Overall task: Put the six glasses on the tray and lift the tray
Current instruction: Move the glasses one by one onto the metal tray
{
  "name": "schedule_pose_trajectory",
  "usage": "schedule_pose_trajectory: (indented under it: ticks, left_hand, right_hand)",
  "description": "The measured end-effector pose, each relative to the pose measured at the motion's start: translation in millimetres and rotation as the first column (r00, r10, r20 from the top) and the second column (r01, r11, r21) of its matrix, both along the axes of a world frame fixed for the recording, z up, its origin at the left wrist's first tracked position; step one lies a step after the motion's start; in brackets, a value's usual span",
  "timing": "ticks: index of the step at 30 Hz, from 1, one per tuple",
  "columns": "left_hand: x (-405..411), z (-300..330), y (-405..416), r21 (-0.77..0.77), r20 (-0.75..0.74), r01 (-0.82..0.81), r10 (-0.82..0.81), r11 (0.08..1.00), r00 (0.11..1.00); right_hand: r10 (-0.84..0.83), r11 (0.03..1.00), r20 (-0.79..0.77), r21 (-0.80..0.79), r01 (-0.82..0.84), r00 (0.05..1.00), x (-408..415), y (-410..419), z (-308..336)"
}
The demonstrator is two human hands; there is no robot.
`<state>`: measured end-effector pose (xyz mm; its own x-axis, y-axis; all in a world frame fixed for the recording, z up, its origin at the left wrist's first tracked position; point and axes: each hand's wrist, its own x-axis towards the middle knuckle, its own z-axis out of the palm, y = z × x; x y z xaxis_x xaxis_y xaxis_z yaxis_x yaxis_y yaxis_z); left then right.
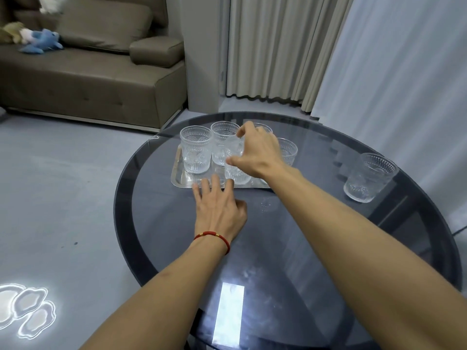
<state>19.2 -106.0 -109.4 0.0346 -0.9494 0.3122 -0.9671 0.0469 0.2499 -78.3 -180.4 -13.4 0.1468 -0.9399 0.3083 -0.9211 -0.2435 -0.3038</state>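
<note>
A round dark glass table (290, 248) stands near a sofa (88, 72) and curtains (278, 46). The right hand (257, 150) holds a glass (236, 162) over the tray (182, 181); the left hand (218, 205), fingers spread, rests before it; one glass (369, 176) stands apart on the right

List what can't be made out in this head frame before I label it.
- Far-middle glass, head view: mostly hidden behind the right hand.
- Held glass: motion-blurred; whether its base touches the tray is unclear.
- Tray's right end: covered by the right forearm.
- Left hand: fingertips at the tray's near rim, contact uncertain.
- Table: near edge cut off by the frame bottom.
</note>
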Motion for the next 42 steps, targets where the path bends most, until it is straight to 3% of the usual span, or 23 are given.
schedule_pose_trajectory:
  ticks: [8, 11, 13, 15, 17, 19, 21, 24, 28, 31, 34, 39, 42]
  left_hand:
    - [1, 0, 0, 0.001, -0.004, 0.007, -0.007, 1.000, 1.000]
    - [1, -1, 0, -0.011, -0.006, 0.004, -0.004, 1.000, 1.000]
    - [2, -2, -1, -0.022, -0.005, 0.003, -0.003, 1.000, 1.000]
    - [2, -2, -1, -0.030, -0.002, 0.002, -0.002, 1.000, 1.000]
    - [2, -2, -1, -0.031, 0.003, 0.001, -0.001, 1.000, 1.000]
    - [2, -2, -1, -0.035, 0.002, -0.004, 0.004, 0.999, 1.000]
    - [1, -2, -1, -0.039, -0.001, -0.002, 0.002, 0.999, 1.000]
    - [0, 0, -1, -0.036, 0.004, -0.006, 0.006, 0.999, 1.000]
    - [1, 1, 0, -0.034, 0.007, 0.000, 0.001, 0.999, 1.000]
    - [1, 1, 1, -0.029, 0.005, -0.006, 0.006, 1.000, 1.000]
    - [1, 2, 2, -0.038, -0.004, -0.024, 0.024, 0.999, 1.000]
    - [6, 5, 4, -0.032, -0.181, -0.010, 0.004, 0.999, 0.984]
    - [20, 11, 7, -0.035, -0.286, -0.109, 0.094, 0.993, 0.954]
  right_hand:
    - [0.009, 0.999, -0.031, -0.043, -0.010, 0.999, 0, -2, -17]
    - [0.044, 0.975, 0.070, -0.221, -0.027, 0.997, -19, 15, -16]
    - [0.003, 0.931, 0.158, -0.362, 0.055, 0.987, -47, 29, -17]
    - [-0.144, 0.886, 0.206, -0.410, 0.219, 0.968, -86, 40, -22]
    - [-0.400, 0.822, 0.213, -0.346, 0.452, 0.891, -127, 45, -29]
    - [-0.621, 0.734, 0.211, -0.185, 0.654, 0.755, -164, 45, -35]
    - [-0.699, 0.688, 0.278, 0.015, 0.725, 0.658, -191, 44, -39]
    - [-0.630, 0.750, 0.509, 0.201, 0.631, 0.586, -215, 42, -44]
    - [-0.570, 0.779, 0.609, 0.188, 0.599, 0.551, -221, 48, -48]
    - [-0.458, 0.831, 0.628, 0.051, 0.555, 0.629, -206, 61, -36]
    - [-0.233, 0.925, 0.629, -0.093, 0.370, 0.742, -183, 74, -12]
    - [0.058, 0.990, 0.560, -0.138, 0.024, 0.826, -99, 84, 33]
    - [0.147, 0.988, 0.504, -0.119, -0.100, 0.851, -35, 75, 38]
